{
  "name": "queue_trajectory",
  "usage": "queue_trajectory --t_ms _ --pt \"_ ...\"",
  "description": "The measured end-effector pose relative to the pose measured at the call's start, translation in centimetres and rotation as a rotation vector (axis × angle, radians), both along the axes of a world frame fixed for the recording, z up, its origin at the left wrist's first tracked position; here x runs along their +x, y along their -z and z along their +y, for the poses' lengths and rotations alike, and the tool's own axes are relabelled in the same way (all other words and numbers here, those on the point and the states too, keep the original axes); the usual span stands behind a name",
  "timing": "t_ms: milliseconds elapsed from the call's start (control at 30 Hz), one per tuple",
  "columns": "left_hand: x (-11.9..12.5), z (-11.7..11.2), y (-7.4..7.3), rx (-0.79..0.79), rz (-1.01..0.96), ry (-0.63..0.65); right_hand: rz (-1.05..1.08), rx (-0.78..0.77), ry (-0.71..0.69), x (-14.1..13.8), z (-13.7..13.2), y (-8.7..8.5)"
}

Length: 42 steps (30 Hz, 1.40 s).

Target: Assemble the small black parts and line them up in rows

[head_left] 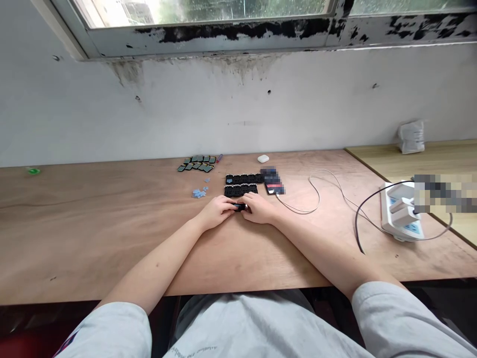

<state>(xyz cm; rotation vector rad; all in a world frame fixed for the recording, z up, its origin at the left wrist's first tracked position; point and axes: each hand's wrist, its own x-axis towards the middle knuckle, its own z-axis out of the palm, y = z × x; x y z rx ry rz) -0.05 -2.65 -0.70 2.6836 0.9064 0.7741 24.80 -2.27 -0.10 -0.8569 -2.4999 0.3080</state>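
My left hand (216, 212) and my right hand (257, 209) meet low over the wooden table, fingers closed on a small black plastic part (239, 207) between them. Its exact kind is too small to make out. Just beyond my fingers lie two rows of similar black parts, a near row (241, 190) and a far row (244, 179). Left of them is a loose pile of small light-blue pieces (198, 193). Farther back, several dark green flat squares with pale edges (197, 166) lie in rows.
A phone (273, 181) on a white cable (298, 213) lies right of the black rows. Behind are a white case (263, 158) and a small purple item (219, 158). A power strip (402, 214) with plugs stands right; a green item (34, 171) lies far left.
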Motion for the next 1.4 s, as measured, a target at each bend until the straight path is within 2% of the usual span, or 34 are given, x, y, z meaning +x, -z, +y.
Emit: queue_trajectory --t_ms 233,367,433,500,633,767,1000,1067,1233,1300,1400 --pt "0.1 -0.4 -0.3 -0.011 0.015 -0.016 -0.005 0.022 0.007 0.1 -0.4 -0.2" --pt "-0.3 -0.4 -0.6 0.094 0.014 -0.076 0.076 0.08 0.007 0.2 -0.4 0.2" --pt "-0.8 -0.1 -0.7 0.174 -0.008 -0.199 0.142 0.121 0.017 0.3 -0.3 0.5" --pt "-1.5 0.4 -0.8 0.222 -0.035 -0.39 0.182 0.133 0.023 0.5 -0.2 0.7" --pt "-2.1 1.2 -0.7 0.162 0.023 -0.734 0.194 0.124 0.038 0.6 -0.1 0.9" --pt "-1.6 1.4 -0.4 0.079 0.196 -0.857 0.155 0.135 0.011 0.6 -0.2 0.8" --pt "0.1 0.9 -0.5 0.112 0.261 -0.772 0.053 0.18 0.051 0.4 -0.5 0.5" --pt "0.3 0.8 -0.5 0.107 0.268 -0.724 -0.029 0.199 0.157 0.3 -0.7 0.3" --pt "0.2 1.1 -0.3 0.089 0.23 -0.617 -0.119 0.231 0.557 0.3 -0.3 0.1" --pt "0.0 1.3 -0.1 0.079 0.2 -0.57 -0.103 0.227 0.63 0.6 0.3 0.2" --pt "-0.4 1.5 0.1 0.055 0.137 -0.51 -0.103 0.2 0.659 1.1 1.3 0.3"
